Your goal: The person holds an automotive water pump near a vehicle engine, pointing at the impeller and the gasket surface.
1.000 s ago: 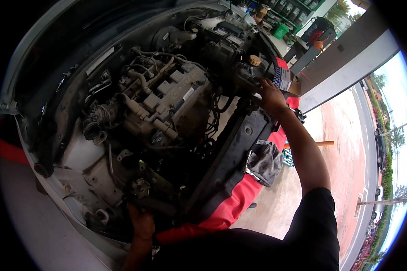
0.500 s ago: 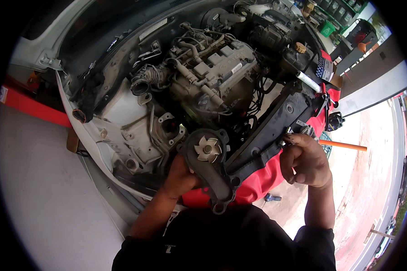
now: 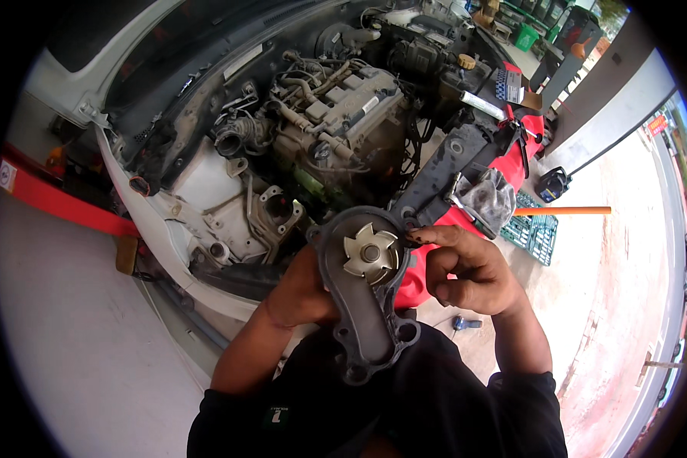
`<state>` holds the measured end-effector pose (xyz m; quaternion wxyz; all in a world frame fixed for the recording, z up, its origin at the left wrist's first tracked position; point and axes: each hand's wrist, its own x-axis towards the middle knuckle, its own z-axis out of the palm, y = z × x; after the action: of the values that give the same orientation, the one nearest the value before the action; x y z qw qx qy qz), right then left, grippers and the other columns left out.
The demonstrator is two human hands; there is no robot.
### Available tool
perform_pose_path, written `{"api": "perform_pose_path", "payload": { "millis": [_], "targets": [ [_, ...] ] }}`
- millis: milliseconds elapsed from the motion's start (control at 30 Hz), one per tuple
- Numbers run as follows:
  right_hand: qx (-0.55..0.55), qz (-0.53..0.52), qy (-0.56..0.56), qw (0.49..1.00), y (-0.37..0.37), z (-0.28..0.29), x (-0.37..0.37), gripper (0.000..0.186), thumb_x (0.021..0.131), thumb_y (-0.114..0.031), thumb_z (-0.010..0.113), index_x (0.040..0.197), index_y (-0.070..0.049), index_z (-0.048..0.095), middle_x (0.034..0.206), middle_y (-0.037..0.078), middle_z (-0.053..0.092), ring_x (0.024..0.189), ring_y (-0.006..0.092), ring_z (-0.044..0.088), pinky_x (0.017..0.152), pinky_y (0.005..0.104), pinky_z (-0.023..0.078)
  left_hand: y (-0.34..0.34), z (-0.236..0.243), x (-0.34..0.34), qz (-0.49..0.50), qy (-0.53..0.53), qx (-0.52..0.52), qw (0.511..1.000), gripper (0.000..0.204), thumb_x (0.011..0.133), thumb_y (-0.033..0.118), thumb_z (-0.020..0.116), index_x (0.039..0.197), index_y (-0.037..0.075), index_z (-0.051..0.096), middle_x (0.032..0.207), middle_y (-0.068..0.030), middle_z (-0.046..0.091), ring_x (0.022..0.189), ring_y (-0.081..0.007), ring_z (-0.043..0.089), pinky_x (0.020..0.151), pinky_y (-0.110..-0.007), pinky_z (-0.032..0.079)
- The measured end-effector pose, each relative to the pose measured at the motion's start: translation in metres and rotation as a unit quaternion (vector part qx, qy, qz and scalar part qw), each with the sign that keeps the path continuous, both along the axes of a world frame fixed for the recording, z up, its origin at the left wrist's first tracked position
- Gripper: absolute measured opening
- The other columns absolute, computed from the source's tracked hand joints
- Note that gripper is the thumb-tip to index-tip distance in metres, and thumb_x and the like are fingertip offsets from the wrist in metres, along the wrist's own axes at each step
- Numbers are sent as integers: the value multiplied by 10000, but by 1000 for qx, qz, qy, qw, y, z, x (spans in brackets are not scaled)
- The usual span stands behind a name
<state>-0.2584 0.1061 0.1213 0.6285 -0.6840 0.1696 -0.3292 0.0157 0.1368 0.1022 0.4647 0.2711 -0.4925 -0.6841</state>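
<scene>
A water pump (image 3: 364, 317) with a dark grey housing and a pale metal impeller (image 3: 371, 253) is held up in front of my body, impeller side facing me. My left hand (image 3: 301, 288) grips it from behind on the left, so most of those fingers are hidden. My right hand (image 3: 473, 273) is at the pump's upper right. Its index finger reaches to the housing rim, the tip dark and smudged, while the other fingers curl loosely. A gap shows between thumb and fingers, with nothing visible in it.
Beyond the pump lies an open car engine bay with the engine (image 3: 340, 114). A grey rag (image 3: 487, 200) and a caulking gun (image 3: 511, 122) rest along the front edge, over a red cover (image 3: 414, 281). A green tool tray (image 3: 538, 233) sits on the floor at right.
My right hand has come left from the car's front edge to the pump rim. The pump sits slightly farther right and more upright. The view has shifted, showing the rag and tool tray.
</scene>
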Motion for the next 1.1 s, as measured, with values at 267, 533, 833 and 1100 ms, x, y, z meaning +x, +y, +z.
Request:
{"api": "perform_pose_path", "payload": {
  "millis": [267,533,833,1100],
  "targets": [
    [-195,-66,107,973,17,15,2,758,796,37,621,1529,45,430,676,47,617,626,168,634,635,298,504,6,-9,5,-7,-39,-62,997,851,800,157,853,1505,-26,414,1424,-137,586,1278,-228,613,1098,-378,505],
    [-269,-96,188,940,34,24,9,885,740,23,681,1579,-6,398,702,58,652,648,240,697,634,345,551,8,6,-3,45,-20,-73,996,575,830,60,734,1377,-28,577,1318,-129,676,1209,-205,644,1052,-350,492],
    [-282,-63,219,932,36,29,7,842,746,-17,687,1556,-34,460,709,77,649,655,272,702,635,377,561,3,-3,2,45,-77,-99,991,552,825,32,742,1356,-18,599,1288,-125,698,1186,-223,666,1053,-361,494],
    [-170,-19,96,981,25,14,0,751,775,33,601,1519,-28,522,681,74,636,604,199,677,635,316,538,0,-4,-2,49,-64,-97,992,558,803,23,761,1338,-17,609,1275,-136,700,1166,-234,675,1044,-369,502]
  ]
}}
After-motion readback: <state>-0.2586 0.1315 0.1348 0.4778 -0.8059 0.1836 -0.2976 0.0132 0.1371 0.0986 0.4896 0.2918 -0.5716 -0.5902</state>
